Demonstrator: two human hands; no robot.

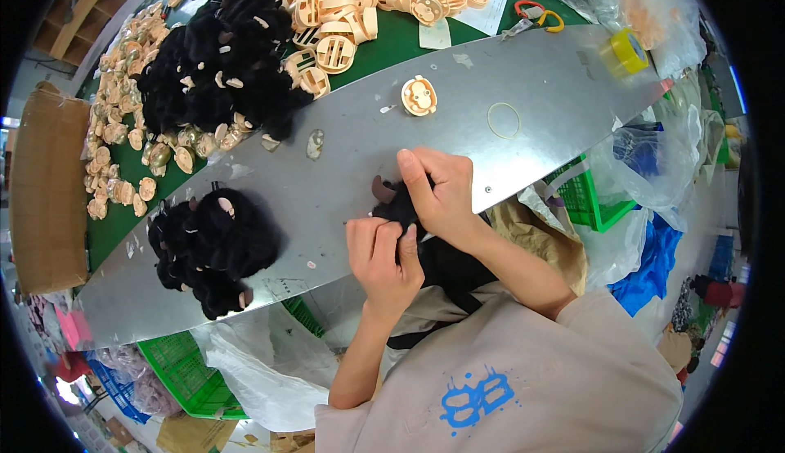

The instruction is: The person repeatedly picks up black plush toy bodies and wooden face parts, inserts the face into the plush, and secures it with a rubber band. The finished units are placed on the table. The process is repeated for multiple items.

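At the near edge of the grey metal worktop (327,167), both my hands grip a small black plush piece (399,208) with a curved brown part sticking out of it. My left hand (380,261) pinches its lower left side, fingers curled. My right hand (446,191) closes over its right side, thumb pointing up. The fingers hide most of the piece. Beyond the hands lies a cream plastic part (419,96) with a moulded face shape. To the left rests a small pile of black plush pieces (217,240) with pale and brown bits.
A larger heap of black plush pieces (229,52) lies at the far left, beside many cream plastic parts (335,11) on a green surface. Scissors (536,18), a yellow tape roll (628,52) and a thin ring-shaped band (518,124) are farther right. Green crates (184,371) stand below the worktop.
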